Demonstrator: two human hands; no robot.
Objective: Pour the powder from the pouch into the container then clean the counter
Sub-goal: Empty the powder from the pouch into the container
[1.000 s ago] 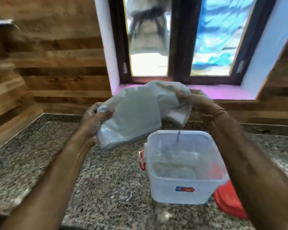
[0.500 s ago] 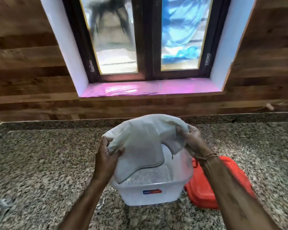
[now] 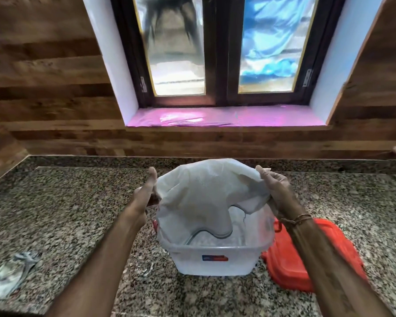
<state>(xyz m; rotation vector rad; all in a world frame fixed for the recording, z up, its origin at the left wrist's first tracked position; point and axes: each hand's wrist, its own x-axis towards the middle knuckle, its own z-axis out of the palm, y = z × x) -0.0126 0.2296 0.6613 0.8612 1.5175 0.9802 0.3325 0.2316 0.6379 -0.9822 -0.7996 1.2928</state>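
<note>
A white translucent pouch (image 3: 204, 191) hangs upside down over a clear plastic container (image 3: 215, 259), its open mouth dipping inside the container. My left hand (image 3: 146, 193) grips the pouch's left side, thumb pointing up. My right hand (image 3: 274, 188) pinches the pouch's right upper edge. White powder lies in the container's bottom. The container stands on the speckled granite counter (image 3: 78, 213).
A red lid (image 3: 306, 255) lies on the counter just right of the container. A crumpled grey cloth (image 3: 7, 275) sits at the near left. A wooden wall and a window with a pink sill (image 3: 224, 117) rise behind the counter.
The pouch has gone from beside the container to above it, and its mouth has dropped inside. Both hands have raised the pouch's closed end. The view has shifted down and back.
</note>
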